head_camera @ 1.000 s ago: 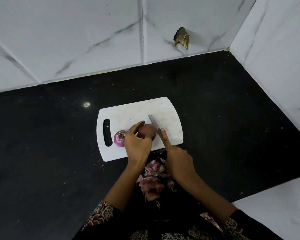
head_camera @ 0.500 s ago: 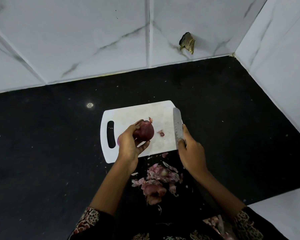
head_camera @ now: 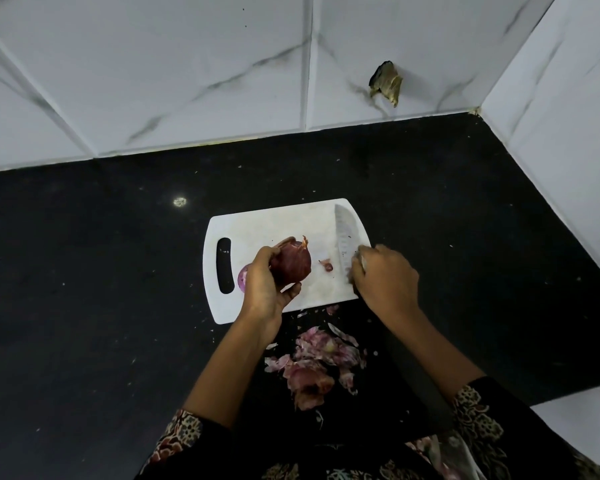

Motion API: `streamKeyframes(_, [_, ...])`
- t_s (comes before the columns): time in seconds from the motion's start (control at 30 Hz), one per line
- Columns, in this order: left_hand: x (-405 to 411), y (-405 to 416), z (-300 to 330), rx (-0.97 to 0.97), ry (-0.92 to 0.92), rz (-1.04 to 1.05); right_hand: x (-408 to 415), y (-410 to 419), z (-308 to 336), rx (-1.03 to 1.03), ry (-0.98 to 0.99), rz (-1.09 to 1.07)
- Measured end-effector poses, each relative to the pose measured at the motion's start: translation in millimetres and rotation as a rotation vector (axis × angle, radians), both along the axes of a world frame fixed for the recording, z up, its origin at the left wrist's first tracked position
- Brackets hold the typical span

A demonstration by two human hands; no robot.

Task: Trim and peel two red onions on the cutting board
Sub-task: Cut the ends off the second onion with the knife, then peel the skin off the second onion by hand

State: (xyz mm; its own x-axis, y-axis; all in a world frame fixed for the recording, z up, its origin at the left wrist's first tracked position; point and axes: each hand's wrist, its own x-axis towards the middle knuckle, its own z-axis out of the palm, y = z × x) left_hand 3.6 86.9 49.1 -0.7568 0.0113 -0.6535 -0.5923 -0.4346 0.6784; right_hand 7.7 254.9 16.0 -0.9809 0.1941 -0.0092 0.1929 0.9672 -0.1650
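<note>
Aloft in left hand [head_camera: 264,289] — unpeeled onion [head_camera: 290,265], tip up; right hand [head_camera: 385,280] gripping knife [head_camera: 345,237], blade away.

My forearms are bare. My sleeves [head_camera: 478,414] are black, ending in cuffs printed with a cream and rust floral pattern, and the same print runs along the garment's front [head_camera: 291,471].

A black speckled countertop [head_camera: 84,306] meets white marble-veined wall tiles [head_camera: 153,74] in a corner, one tile chipped [head_camera: 386,83]

Head view, steeply down, close.
</note>
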Motion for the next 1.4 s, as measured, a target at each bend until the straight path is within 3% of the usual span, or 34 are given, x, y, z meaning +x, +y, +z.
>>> streamKeyframes(0.07, [-2, -1, -1, 0.006, -0.004, 0.014, -3, -6, 3, -0.125, 0.112, 0.049])
streamKeyframes(0.17, [-3, -3, -1, 0.014, -0.002, 0.027, -3, -21, -1, -0.267, 0.050, 0.243])
streamKeyframes(0.27, [-4, -4, -1, 0.024, 0.006, 0.040, 5, -35, -16, -0.134, -0.175, 0.439])
streamKeyframes(0.33, [-5, -5, -1, 0.035, 0.006, 0.041, 20, -41, -25, -0.084, -0.220, 0.467])
streamKeyframes(0.5, [-4, -9, 1, 0.056, 0.032, 0.009, 68, -44, -39, -0.133, 0.132, 0.614])
streamKeyframes(0.57, [-1, -8, 1, 0.050, 0.047, 0.001, 78, -42, -29, -0.283, 0.156, 0.546])
streamKeyframes(0.73, [10, -1, 3, -0.026, 0.131, -0.041, 61, -47, 15, -0.938, 0.125, 0.017])
streamKeyframes(0.83, [19, 2, 4, -0.076, 0.205, -0.057, 42, -52, 42, -1.150, 0.051, -0.115])
streamKeyframes(1.13, [34, -10, 12, -0.068, 0.277, -0.010, 45, -65, 52, -1.339, 0.022, -0.150])
streamKeyframes(1.4, [37, -14, 13, 0.042, 0.203, 0.029, 49, -65, 54, -1.471, 0.008, -0.190])
